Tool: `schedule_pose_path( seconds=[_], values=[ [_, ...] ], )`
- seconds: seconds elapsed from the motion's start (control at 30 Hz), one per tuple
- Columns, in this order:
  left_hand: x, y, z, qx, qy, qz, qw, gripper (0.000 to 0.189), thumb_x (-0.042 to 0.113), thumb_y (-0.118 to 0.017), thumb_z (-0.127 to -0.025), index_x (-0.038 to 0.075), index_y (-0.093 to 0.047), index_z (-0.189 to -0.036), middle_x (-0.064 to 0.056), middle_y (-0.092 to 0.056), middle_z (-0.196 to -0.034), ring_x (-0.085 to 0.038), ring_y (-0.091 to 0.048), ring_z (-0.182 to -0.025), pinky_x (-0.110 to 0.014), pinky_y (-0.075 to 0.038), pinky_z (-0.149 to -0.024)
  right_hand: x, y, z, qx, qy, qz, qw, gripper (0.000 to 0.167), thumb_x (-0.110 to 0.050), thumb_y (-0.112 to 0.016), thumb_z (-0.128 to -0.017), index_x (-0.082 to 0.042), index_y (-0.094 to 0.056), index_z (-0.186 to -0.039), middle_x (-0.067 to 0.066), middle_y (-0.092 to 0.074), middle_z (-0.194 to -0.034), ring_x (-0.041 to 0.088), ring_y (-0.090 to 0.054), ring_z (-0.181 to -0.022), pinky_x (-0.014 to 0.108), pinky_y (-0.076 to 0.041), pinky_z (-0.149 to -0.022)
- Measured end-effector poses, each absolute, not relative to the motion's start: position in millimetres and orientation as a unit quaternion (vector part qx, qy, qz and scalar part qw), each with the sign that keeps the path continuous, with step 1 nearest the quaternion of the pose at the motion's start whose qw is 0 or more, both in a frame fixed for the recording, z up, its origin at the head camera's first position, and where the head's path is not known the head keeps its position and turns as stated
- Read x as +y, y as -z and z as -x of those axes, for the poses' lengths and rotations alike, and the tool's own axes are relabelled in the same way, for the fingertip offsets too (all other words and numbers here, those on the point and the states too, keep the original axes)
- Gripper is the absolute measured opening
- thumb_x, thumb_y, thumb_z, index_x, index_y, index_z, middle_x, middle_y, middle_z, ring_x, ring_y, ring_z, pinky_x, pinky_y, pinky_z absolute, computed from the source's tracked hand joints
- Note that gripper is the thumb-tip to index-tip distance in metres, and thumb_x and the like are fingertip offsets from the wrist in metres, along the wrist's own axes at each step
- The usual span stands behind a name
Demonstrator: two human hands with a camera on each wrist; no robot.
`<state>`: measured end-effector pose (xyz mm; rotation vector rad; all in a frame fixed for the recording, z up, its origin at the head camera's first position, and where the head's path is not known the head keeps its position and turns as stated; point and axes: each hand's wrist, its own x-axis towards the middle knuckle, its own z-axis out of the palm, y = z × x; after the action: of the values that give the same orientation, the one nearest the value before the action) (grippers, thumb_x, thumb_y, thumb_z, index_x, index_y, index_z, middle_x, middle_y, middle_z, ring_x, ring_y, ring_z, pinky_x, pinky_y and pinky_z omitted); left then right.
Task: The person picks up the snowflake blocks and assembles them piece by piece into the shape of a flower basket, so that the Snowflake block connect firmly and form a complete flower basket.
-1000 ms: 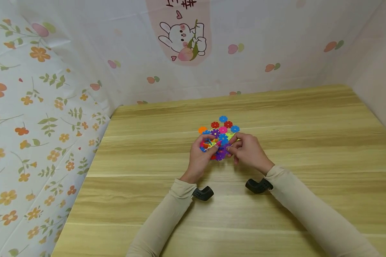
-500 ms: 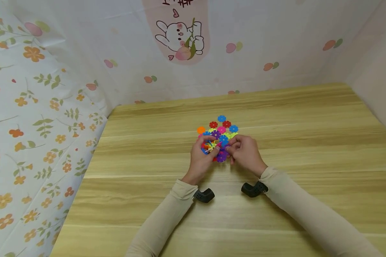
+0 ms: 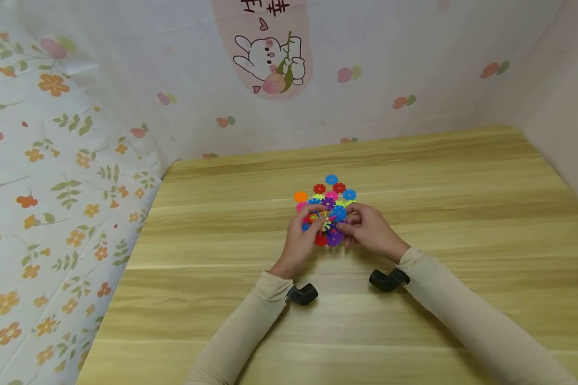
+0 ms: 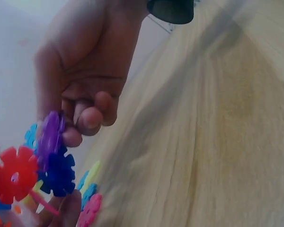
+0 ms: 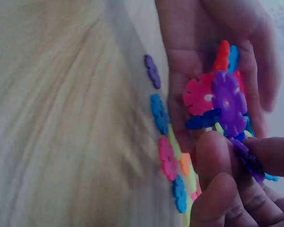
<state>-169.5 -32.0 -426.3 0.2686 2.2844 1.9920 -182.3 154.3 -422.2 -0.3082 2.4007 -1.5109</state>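
My left hand point(image 3: 298, 235) grips a cluster of interlocked plastic snowflake discs point(image 5: 196, 97), in pink, red, blue, yellow and purple. Its palm shows behind the cluster in the right wrist view. From the other side my right hand point(image 3: 373, 230) pinches a purple snowflake disc point(image 5: 248, 161) between thumb and fingers, right at the cluster's edge. Another purple disc point(image 5: 229, 104) stands on the cluster just above that one. In the left wrist view, a red disc point(image 4: 14, 175) and a dark blue disc point(image 4: 59, 175) of the cluster face the camera. Fingers hide part of the cluster.
Loose snowflake discs lie on the wooden table point(image 3: 212, 224) beyond the hands, among them a blue one point(image 3: 332, 179), a red one point(image 3: 319, 189) and an orange one point(image 3: 301, 197). A printed cloth point(image 3: 188, 80) hangs behind the table's far edge.
The cluster in my left hand has turned a little, its yellow part shifting right towards my right hand. My right hand keeps its pinch at the cluster's right side.
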Motion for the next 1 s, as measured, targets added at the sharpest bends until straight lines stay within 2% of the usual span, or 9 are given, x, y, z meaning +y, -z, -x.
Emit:
schedule_pose_path(
  seconds=[0.13, 0.3, 0.53, 0.63, 0.77, 0.9, 1.0],
  values=[
    [-35, 416, 168, 0.724, -0.679, -0.096, 0.081, 0.032, 0.013, -0.04, -0.107, -0.001, -0.058, -0.13, -0.017, -0.057, -0.136, -0.028, -0.045, -0.134, -0.045, -0.034, -0.113, 158, 421, 183, 0.833, 0.524, 0.107, 0.14, 0.024, -0.011, -0.06, -0.098, 0.005, -0.051, -0.113, 0.008, -0.069, -0.069, 0.03, -0.067, -0.061, 0.026, -0.046, -0.048],
    [-40, 436, 176, 0.71, -0.69, -0.114, 0.088, 0.036, 0.02, -0.036, -0.108, 0.006, -0.058, -0.132, -0.009, -0.054, -0.14, -0.026, -0.045, -0.133, -0.046, -0.035, -0.11, 157, 422, 184, 0.837, 0.521, 0.12, 0.118, 0.02, -0.008, -0.059, -0.099, 0.005, -0.052, -0.112, 0.012, -0.067, -0.068, 0.033, -0.065, -0.058, 0.027, -0.045, -0.044],
    [-42, 437, 175, 0.682, -0.709, -0.157, 0.084, 0.037, 0.023, -0.038, -0.108, 0.005, -0.056, -0.135, -0.01, -0.053, -0.142, -0.025, -0.044, -0.137, -0.046, -0.033, -0.114, 159, 418, 181, 0.858, 0.494, 0.13, 0.053, 0.011, -0.005, -0.058, -0.097, 0.002, -0.056, -0.107, 0.009, -0.067, -0.07, 0.029, -0.065, -0.056, 0.03, -0.048, -0.047],
    [-42, 434, 174, 0.662, -0.732, -0.14, 0.082, 0.038, 0.022, -0.038, -0.108, 0.0, -0.054, -0.134, -0.015, -0.05, -0.142, -0.031, -0.046, -0.136, -0.051, -0.039, -0.11, 164, 413, 182, 0.881, 0.454, 0.133, -0.01, 0.009, -0.005, -0.058, -0.097, 0.0, -0.059, -0.105, 0.006, -0.067, -0.071, 0.02, -0.062, -0.057, 0.029, -0.049, -0.055],
    [-45, 428, 170, 0.605, -0.787, -0.053, 0.113, 0.038, 0.022, -0.036, -0.108, -0.004, -0.047, -0.134, -0.023, -0.046, -0.14, -0.041, -0.053, -0.129, -0.054, -0.049, -0.099, 173, 402, 184, 0.905, 0.372, 0.144, -0.146, 0.007, -0.002, -0.06, -0.094, 0.0, -0.06, -0.1, 0.007, -0.064, -0.068, 0.015, -0.055, -0.055, 0.03, -0.045, -0.055],
    [-46, 419, 170, 0.507, -0.834, -0.005, 0.217, 0.053, 0.036, -0.033, -0.108, 0.003, -0.03, -0.148, -0.029, -0.04, -0.148, -0.049, -0.051, -0.127, -0.053, -0.05, -0.097, 173, 392, 183, 0.908, 0.276, 0.181, -0.26, 0.01, -0.002, -0.064, -0.09, 0.002, -0.059, -0.098, 0.012, -0.064, -0.069, 0.022, -0.058, -0.053, 0.035, -0.048, -0.048],
    [-45, 413, 173, 0.411, -0.865, -0.001, 0.289, 0.065, 0.049, -0.032, -0.105, 0.011, -0.016, -0.156, -0.029, -0.034, -0.153, -0.054, -0.044, -0.131, -0.059, -0.041, -0.105, 167, 388, 176, 0.897, 0.208, 0.237, -0.312, 0.016, -0.003, -0.067, -0.087, 0.002, -0.059, -0.1, 0.015, -0.066, -0.073, 0.026, -0.062, -0.053, 0.038, -0.051, -0.045]
  ],
)
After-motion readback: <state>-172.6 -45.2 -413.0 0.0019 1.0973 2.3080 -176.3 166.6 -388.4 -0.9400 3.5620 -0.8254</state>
